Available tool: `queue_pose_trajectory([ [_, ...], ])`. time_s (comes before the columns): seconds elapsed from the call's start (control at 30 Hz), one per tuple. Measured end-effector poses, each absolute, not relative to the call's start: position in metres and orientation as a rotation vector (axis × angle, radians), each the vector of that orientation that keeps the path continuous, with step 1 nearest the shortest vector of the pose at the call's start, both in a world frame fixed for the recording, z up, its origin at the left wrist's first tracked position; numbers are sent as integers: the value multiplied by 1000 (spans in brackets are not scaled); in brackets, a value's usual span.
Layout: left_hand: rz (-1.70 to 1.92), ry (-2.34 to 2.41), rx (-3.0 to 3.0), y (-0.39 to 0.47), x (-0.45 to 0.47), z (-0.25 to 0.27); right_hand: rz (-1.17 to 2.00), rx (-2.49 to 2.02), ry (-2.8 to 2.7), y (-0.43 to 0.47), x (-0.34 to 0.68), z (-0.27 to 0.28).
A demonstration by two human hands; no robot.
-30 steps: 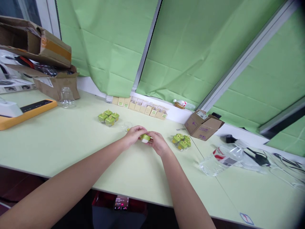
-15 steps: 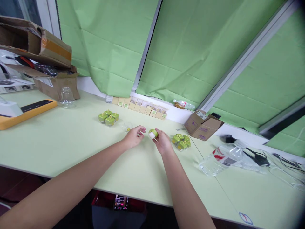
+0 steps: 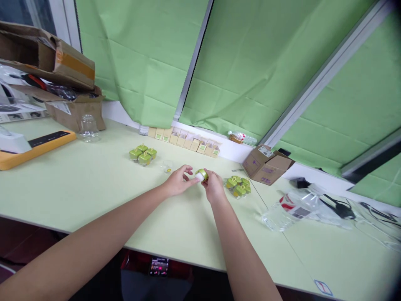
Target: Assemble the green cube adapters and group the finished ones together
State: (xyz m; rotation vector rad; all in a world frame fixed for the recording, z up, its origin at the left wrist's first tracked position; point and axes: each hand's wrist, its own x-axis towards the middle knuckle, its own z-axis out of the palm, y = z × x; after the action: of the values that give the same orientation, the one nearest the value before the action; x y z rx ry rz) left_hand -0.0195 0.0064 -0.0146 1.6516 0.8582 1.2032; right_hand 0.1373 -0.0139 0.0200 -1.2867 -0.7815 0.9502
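Observation:
My right hand (image 3: 215, 187) pinches a small green lid with a rounded white inside (image 3: 201, 175) a little above the table. The thumb of my left hand (image 3: 178, 182) reaches out to the white part and appears to touch it; its other fingers are curved and apart, gripping nothing. Behind my left hand lies a small clear cup (image 3: 168, 166) with a yellow spot. Several clear containers with green lids (image 3: 143, 154) stand grouped on the left. Another group of green-lidded containers (image 3: 238, 186) sits just right of my right hand.
A row of small cardboard boxes (image 3: 187, 141) lines the wall. An open carton (image 3: 267, 165) and a large plastic bottle (image 3: 291, 207) are on the right. At the left stand stacked cartons (image 3: 75, 113), a clear jar (image 3: 89, 128) and an orange-edged device (image 3: 46, 144). A phone (image 3: 159, 266) glows below the table edge.
My left thumb has extended right to the white part of the lid. My right hand has turned the lid slightly. The containers around have not moved.

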Motion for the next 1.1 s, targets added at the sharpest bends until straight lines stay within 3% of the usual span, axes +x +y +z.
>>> queue_pose_trajectory([
  [0.13,1193,1020,1671,5,-21,-10,948,-1299,-771,-12,140,19],
  [0.3,1219,861,1754,3,-21,-9,968,-1297,-744,-11,141,18],
  [0.47,1253,1095,1799,8,-20,-19,993,-1270,-750,-9,143,18],
  [0.67,1264,857,1808,-1,-16,-10,1060,-1243,-661,-13,141,23],
  [0.83,1248,1131,1851,6,-18,-16,1139,-1178,-536,-14,141,32],
  [1.0,1294,826,1812,0,-17,-8,1094,-1195,-520,-14,141,31],
  [1.1,1281,913,1798,-2,-15,-7,1185,-1154,-527,-15,139,32],
])
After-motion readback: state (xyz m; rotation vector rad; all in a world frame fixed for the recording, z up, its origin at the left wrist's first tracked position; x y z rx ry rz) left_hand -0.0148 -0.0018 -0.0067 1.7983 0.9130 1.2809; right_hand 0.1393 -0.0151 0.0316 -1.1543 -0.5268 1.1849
